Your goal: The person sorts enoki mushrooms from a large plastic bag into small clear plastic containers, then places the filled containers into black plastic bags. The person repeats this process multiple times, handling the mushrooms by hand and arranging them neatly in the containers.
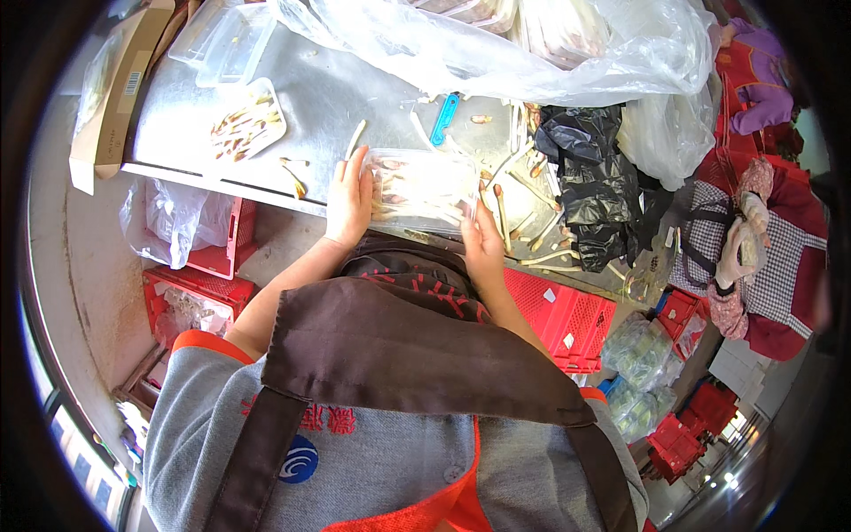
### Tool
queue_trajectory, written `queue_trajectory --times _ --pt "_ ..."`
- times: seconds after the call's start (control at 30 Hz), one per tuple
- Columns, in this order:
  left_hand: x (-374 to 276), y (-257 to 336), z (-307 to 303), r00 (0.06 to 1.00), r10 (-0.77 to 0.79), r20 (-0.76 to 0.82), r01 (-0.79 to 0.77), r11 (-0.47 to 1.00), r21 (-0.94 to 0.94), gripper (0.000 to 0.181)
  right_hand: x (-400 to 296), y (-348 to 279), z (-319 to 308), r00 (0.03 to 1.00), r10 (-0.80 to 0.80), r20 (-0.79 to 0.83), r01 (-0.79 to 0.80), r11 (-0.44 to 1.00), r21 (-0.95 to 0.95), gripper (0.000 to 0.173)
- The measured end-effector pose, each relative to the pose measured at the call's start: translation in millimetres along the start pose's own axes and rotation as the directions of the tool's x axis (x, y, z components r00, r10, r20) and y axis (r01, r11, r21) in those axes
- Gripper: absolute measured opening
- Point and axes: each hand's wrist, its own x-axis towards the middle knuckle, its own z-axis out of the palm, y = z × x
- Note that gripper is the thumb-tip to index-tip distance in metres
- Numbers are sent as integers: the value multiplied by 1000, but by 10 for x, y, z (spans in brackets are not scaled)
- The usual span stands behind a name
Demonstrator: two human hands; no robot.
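My left hand [349, 203] grips the left end of a clear plastic box [425, 216] at the table's front edge. At the box's right end my right hand [484, 243] holds it too. Pale vegetable shoots [405, 189] with reddish-brown tips lie lengthwise inside. To the left, an open plastic tray [276, 110] holds more of these shoots. Just beyond the box is a blue cutter [443, 120]. Loose shoots [532, 189] are scattered right of my right hand, and a single stalk [356, 138] lies by my left fingers.
Nested clear tubs [233, 46] stand at the metal table's [312, 86] back left, near a cardboard box [120, 113]. Clear plastic sheeting [505, 73] partly covers packed boxes. A black plastic bag [595, 186] lies right. Red crates [565, 319] sit below. Another person's gloved hands [741, 243] are at right.
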Motion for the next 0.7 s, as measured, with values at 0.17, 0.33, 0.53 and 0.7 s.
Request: queue_trajectory --times 0.17,0.33,0.53,0.7 --pt "3 -92 60 998 25 -56 -25 1000 7 40 44 89 -77 981 -174 82 190 940 -284 36" --pt "10 -45 16 998 44 -40 -44 999 3 42 69 220 -36 999 37 1 -36 960 279 36" --pt "34 7 -32 996 84 -34 -84 996 9 41 45 183 -6 994 -6 -108 5 1000 -8 22" --pt "84 28 -99 996 -88 25 90 988 -123 33 74 -227 -26 968 -247 -51 202 879 -432 23"
